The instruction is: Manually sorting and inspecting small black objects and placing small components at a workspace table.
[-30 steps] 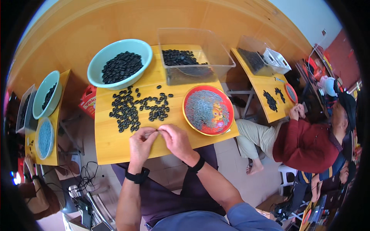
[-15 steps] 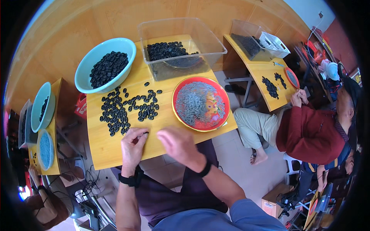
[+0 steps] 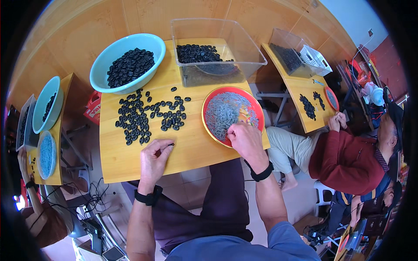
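The hands have separated: right hand (image 3: pixel 244 140) now reaches into the red plate (image 3: pixel 257 114); left hand (image 3: pixel 153 157) pinches one black ring (image 3: pixel 170 144) on the table (image 3: pixel 191 145).

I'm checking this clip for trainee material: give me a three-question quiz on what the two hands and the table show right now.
1. True or false: the right hand rests at the rim of the red plate of small grey parts.
2. What does the left hand pinch? A) a grey part B) a small black piece C) nothing
3. Which container holding black rings sits nearest the loose black rings on the wooden table?

Key: 1 true. 2 B. 3 the light blue bowl.
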`<state>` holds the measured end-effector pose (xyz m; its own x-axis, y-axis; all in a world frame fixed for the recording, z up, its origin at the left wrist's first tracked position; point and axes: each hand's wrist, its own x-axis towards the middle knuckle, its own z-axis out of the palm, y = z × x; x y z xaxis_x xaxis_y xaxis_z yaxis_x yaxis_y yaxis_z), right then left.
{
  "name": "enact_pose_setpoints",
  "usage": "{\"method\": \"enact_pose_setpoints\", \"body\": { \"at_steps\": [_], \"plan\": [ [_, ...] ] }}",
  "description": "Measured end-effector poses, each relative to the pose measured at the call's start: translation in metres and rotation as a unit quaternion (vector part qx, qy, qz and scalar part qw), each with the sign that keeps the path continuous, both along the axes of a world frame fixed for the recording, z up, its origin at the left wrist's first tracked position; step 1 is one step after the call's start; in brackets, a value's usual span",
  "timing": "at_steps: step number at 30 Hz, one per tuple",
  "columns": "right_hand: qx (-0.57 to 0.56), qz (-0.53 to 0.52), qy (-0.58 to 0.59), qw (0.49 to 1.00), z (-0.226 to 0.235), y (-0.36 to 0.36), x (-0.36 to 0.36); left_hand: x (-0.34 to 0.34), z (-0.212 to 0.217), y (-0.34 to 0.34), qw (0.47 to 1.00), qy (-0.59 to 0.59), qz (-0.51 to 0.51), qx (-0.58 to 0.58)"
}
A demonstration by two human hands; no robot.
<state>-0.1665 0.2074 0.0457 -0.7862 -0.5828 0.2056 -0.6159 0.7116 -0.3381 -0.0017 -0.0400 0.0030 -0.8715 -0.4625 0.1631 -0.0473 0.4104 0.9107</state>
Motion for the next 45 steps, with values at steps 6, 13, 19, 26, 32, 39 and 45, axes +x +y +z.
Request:
{"method": "enact_pose_setpoints", "body": {
  "at_steps": [6,13,19,26,32,39,45],
  "plan": [
    [0.024,0.004,0.009,1.0,0.001,-0.004,0.0,0.002,-0.012,-0.002,0.987,0.01,0.017,0.162],
    [-0.258,0.003,-0.146,0.955,0.034,-0.035,0.046,-0.002,-0.009,0.0,0.965,0.058,-0.008,0.257],
    [-0.344,0.108,-0.283,0.889,-0.025,-0.103,0.064,-0.001,-0.017,-0.005,0.984,0.094,0.024,0.151],
    [-0.396,0.077,-0.344,0.848,-0.051,-0.116,0.068,-0.001,-0.005,0.0,0.989,-0.012,0.049,0.136],
    [-0.39,0.082,-0.344,0.85,-0.053,-0.117,0.066,-0.001,-0.012,-0.001,0.991,0.011,0.052,0.122],
    [-0.364,0.089,-0.316,0.871,-0.055,-0.115,0.066,0.0,-0.01,-0.001,0.996,0.005,0.032,0.082],
    [-0.391,0.086,-0.356,0.845,-0.052,-0.115,0.068,-0.001,-0.013,0.0,0.991,0.025,0.039,0.122]
  ]
}}
